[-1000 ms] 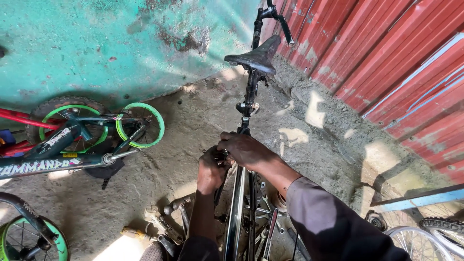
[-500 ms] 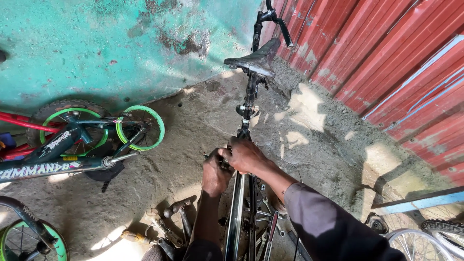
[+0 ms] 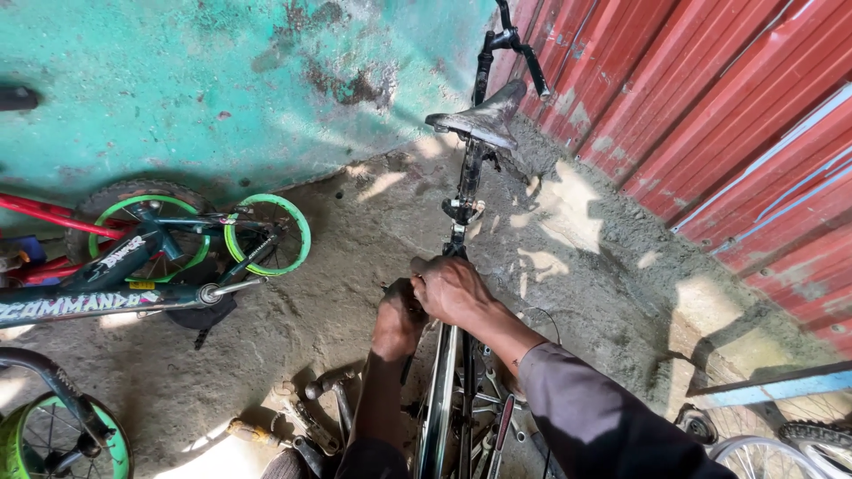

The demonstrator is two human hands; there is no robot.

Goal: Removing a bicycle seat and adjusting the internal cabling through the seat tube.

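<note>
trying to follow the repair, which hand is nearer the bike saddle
Right. The right hand grips the frame just below the seat post, closer to the saddle; the left hand sits lower, beside the wheel rim.

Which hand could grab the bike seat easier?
Probably the right hand. It rests on the frame directly below the seat. The left hand sits lower, beside the wheel rim.

Wall (image 3: 177, 80) turquoise, dark patches. Corrugated fence (image 3: 710, 106) red. Saddle (image 3: 484, 117) black. Small bicycle (image 3: 133, 275) dark blue, green rims. Sleeve (image 3: 603, 417) grey. Ground (image 3: 586, 257) grey-brown.
</note>
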